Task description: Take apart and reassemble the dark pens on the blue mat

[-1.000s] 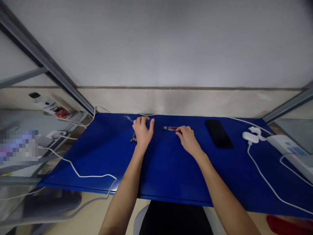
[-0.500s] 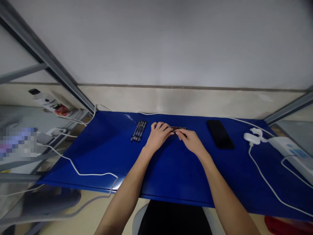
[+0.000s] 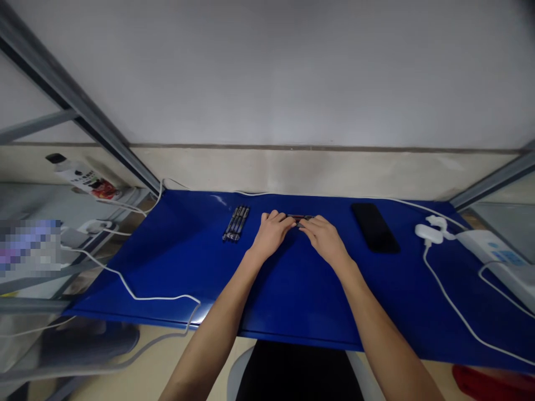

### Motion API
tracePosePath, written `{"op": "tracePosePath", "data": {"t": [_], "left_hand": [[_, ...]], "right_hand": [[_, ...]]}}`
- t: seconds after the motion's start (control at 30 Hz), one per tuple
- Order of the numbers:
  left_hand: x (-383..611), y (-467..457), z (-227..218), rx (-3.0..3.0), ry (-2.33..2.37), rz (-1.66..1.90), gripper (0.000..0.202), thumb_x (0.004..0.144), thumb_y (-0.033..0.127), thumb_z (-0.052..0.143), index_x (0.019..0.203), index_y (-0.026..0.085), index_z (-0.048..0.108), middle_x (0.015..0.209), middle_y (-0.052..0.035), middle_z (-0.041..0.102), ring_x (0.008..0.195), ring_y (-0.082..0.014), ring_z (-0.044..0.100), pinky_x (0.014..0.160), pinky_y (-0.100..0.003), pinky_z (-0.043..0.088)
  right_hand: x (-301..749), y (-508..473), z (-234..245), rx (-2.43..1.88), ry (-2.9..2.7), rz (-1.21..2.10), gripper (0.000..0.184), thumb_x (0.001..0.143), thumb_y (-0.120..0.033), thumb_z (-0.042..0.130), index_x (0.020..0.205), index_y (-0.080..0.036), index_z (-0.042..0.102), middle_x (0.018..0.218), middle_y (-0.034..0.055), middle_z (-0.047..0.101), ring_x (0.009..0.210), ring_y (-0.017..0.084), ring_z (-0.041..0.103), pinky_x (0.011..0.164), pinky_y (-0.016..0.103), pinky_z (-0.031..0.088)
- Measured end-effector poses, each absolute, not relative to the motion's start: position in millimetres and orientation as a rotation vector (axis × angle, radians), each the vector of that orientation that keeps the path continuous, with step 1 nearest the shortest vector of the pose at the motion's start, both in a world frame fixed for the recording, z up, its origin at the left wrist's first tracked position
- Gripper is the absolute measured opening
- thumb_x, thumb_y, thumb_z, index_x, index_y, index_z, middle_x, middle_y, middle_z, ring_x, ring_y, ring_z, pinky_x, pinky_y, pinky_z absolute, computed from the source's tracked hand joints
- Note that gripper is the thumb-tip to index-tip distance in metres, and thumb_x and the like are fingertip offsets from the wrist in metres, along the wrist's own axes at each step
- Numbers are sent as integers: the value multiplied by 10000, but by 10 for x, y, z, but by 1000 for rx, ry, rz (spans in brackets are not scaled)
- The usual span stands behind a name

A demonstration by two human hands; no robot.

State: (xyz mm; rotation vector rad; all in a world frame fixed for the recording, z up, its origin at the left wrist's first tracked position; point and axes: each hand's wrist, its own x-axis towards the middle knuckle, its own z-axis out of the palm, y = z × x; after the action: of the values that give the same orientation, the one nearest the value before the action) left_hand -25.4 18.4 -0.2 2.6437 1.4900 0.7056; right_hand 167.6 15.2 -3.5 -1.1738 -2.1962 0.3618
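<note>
My left hand (image 3: 271, 235) and my right hand (image 3: 324, 240) meet at the middle of the blue desk mat (image 3: 167, 278). Their fingertips close around a slim dark pen with red markings (image 3: 299, 217), lying crosswise. The fingers hide much of the pen, so the grip is only partly visible. To the left of my left hand, a tight row of several dark pens (image 3: 236, 223) lies side by side on the mat, untouched. A black smartphone (image 3: 374, 228) lies face up to the right of my right hand.
A white power strip (image 3: 489, 250) and a white charger (image 3: 429, 234) sit at the mat's right, with white cables (image 3: 455, 320) trailing along it. A bottle (image 3: 83, 181) stands beyond the left edge. Metal frame bars flank the desk, and a chair back (image 3: 296, 373) lies below.
My left hand has moved right, off the pen row, to the dark pen. My hands are now closer together, with fingertips meeting around that pen.
</note>
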Motion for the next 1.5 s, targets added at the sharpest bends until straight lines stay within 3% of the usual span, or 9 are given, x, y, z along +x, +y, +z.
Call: {"op": "tracePosePath", "data": {"t": [0.27, 0.37, 0.43, 0.6, 0.73, 0.9, 1.1, 1.3, 1.5], "left_hand": [[-253, 168, -6, 2571, 1492, 730, 367, 1031, 387, 295, 1015, 236, 628, 929, -37, 618, 894, -185, 469, 761, -336, 272], [-250, 176, -20, 2538, 1515, 719, 360, 1029, 386, 301, 1027, 234, 628, 912, -44, 612, 894, -191, 464, 768, -338, 279], [-247, 180, -23, 2523, 1528, 720, 364, 1029, 388, 297, 1039, 231, 625, 895, -46, 608, 891, -195, 462, 770, -339, 281], [-234, 179, -26, 2543, 1512, 732, 363, 1031, 382, 290, 1049, 240, 623, 929, -43, 619, 890, -193, 468, 767, -339, 280], [-237, 181, -24, 2530, 1541, 744, 354, 1027, 389, 304, 1052, 239, 624, 902, -42, 620, 888, -195, 477, 756, -335, 274], [-232, 171, -6, 2542, 1523, 743, 374, 1031, 399, 278, 1066, 251, 620, 914, -38, 624, 887, -193, 478, 756, -337, 274], [-218, 178, -31, 2537, 1540, 738, 372, 1031, 394, 283, 1059, 237, 618, 912, -40, 626, 888, -197, 478, 759, -336, 274], [-212, 146, 12, 2496, 1527, 751, 388, 1029, 414, 278, 1052, 246, 626, 913, -41, 630, 900, -205, 485, 765, -341, 276], [-226, 140, 36, 2401, 1579, 825, 361, 1000, 460, 362, 988, 243, 650, 862, -41, 633, 894, -216, 493, 801, -356, 283]], "right_hand": [[1656, 145, 30, -1303, -1918, 644, 325, 970, -382, 445, 797, -215, 664, 700, 31, 662, 640, 181, 610, 684, 330, 481], [1642, 156, 25, -1229, -1845, 680, 153, 879, -351, 585, 940, -226, 649, 936, 59, 690, 852, 207, 642, 748, 333, 489], [1627, 152, 24, -1195, -1841, 697, 238, 835, -339, 640, 1049, -238, 614, 1040, 73, 676, 946, 223, 634, 766, 342, 489], [1609, 125, 21, -1180, -1804, 793, 355, 939, -299, 476, 1291, -257, 477, 866, 32, 670, 826, 190, 643, 795, 350, 490], [1607, 130, 0, -1141, -1796, 731, 606, 810, -266, 655, 1352, -275, 384, 1162, 82, 605, 1064, 221, 589, 901, 377, 468], [1607, 145, -11, -1159, -1736, 828, 491, 916, -314, 524, 1368, -255, 341, 910, 34, 643, 891, 198, 633, 904, 408, 475], [1624, 152, -18, -1130, -1768, 759, 708, 787, -280, 687, 1394, -278, 322, 1125, 70, 582, 1082, 219, 581, 992, 421, 444], [1624, 146, -10, -1182, -1672, 937, 407, 930, -387, 518, 1308, -252, 454, 872, 32, 664, 804, 188, 648, 821, 375, 515], [1667, 176, 10, -1215, -1576, 944, 376, 876, -403, 596, 1208, -234, 545, 793, 25, 681, 726, 181, 643, 748, 344, 510]]}}
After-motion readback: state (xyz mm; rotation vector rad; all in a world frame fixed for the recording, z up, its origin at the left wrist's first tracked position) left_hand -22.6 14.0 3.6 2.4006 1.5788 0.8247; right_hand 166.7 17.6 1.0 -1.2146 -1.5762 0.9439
